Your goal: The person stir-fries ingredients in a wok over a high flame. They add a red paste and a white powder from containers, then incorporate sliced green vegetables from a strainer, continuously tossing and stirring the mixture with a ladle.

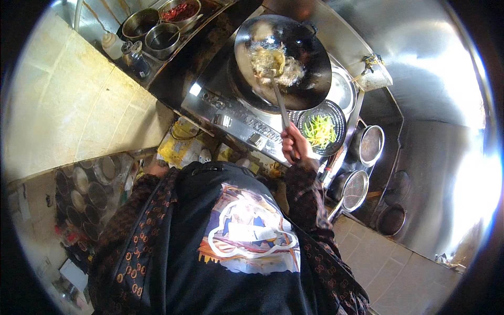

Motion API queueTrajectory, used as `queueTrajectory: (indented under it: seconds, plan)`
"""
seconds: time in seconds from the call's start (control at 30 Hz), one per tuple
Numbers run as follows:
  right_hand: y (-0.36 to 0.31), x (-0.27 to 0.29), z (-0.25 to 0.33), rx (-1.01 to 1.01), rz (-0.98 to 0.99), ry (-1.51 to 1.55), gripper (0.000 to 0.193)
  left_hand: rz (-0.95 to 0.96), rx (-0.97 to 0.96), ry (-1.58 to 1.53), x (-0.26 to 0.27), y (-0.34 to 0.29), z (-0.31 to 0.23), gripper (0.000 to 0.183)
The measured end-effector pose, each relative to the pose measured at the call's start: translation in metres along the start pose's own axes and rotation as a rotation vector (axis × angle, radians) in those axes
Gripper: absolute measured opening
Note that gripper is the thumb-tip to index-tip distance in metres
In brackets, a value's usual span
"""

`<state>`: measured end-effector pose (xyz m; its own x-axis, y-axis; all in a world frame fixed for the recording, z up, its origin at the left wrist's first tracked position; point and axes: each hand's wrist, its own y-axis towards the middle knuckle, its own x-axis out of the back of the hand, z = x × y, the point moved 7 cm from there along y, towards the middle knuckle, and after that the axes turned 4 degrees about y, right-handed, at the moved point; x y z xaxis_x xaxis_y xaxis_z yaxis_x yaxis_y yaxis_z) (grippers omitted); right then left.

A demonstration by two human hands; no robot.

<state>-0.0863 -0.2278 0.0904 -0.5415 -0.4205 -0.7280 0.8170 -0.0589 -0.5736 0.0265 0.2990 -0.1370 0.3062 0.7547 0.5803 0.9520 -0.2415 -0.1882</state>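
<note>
My right hand [295,145] is closed around the handle of a long-handled metal cooking utensil [282,105]. That handle reaches up into a large dark wok [315,81] on the stove, where its head is lost among frothing oil and pale, yellowish food [273,62]. I cannot make out what the food is. Close beside my right hand, a round perforated strainer [340,122] holds light-green cut strips of vegetable [319,131]. My left hand [157,168] is low at my left side near the counter edge, mostly covered by the sleeve, its fingers unclear.
Metal pots, one with red contents [180,11], stand at the far left by a squeeze bottle [112,44]. A mesh skimmer [356,191] rests on a pot at right, near another metal pot [370,145]. The stove's front panel [231,121] runs between me and the wok.
</note>
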Motion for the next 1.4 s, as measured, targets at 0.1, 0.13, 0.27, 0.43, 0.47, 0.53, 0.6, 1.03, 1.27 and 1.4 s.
queueTrajectory:
  seconds: [0.1, 0.13, 0.27, 0.43, 0.47, 0.53, 0.6, 1.03, 1.27, 1.4]
  plan:
    - [-0.047, 0.027, 0.042, 0.148, -0.254, -0.468, 0.057, 0.139, 0.119, 0.502, -0.008, 0.003, 0.021, 0.076]
    - [-0.053, 0.038, 0.056, 0.230, -0.457, -0.711, 0.059, 0.130, 0.153, 0.511, -0.007, 0.003, 0.030, 0.072]
    - [0.004, 0.027, 0.049, 0.337, -0.579, -0.985, 0.066, 0.325, 0.139, 0.445, -0.021, -0.005, 0.065, 0.059]
    - [0.015, 0.005, 0.008, 0.179, -0.251, -0.308, 0.053, 0.381, 0.162, 0.339, -0.033, -0.009, 0.096, 0.061]
    - [-0.003, -0.001, 0.008, 0.093, -0.125, -0.132, 0.050, 0.373, 0.159, 0.327, -0.033, -0.006, 0.100, 0.062]
    - [-0.047, 0.011, 0.029, 0.089, -0.223, -0.210, 0.049, 0.352, 0.139, 0.293, -0.034, -0.001, 0.106, 0.063]
    - [-0.063, 0.021, 0.051, 0.161, -0.359, -0.525, 0.048, 0.325, 0.068, 0.272, -0.036, 0.002, 0.110, 0.066]
    - [-0.044, 0.021, 0.041, 0.092, -0.115, -0.227, 0.048, 0.285, 0.380, 0.326, -0.043, -0.005, 0.137, 0.036]
    - [0.015, 0.017, 0.035, 0.289, -0.502, -0.970, 0.058, 0.247, 0.294, 0.336, -0.031, -0.017, 0.097, 0.041]
    - [0.029, 0.001, -0.003, 0.132, -0.132, -0.141, 0.044, 0.125, 0.157, 0.366, -0.019, -0.011, 0.075, 0.044]
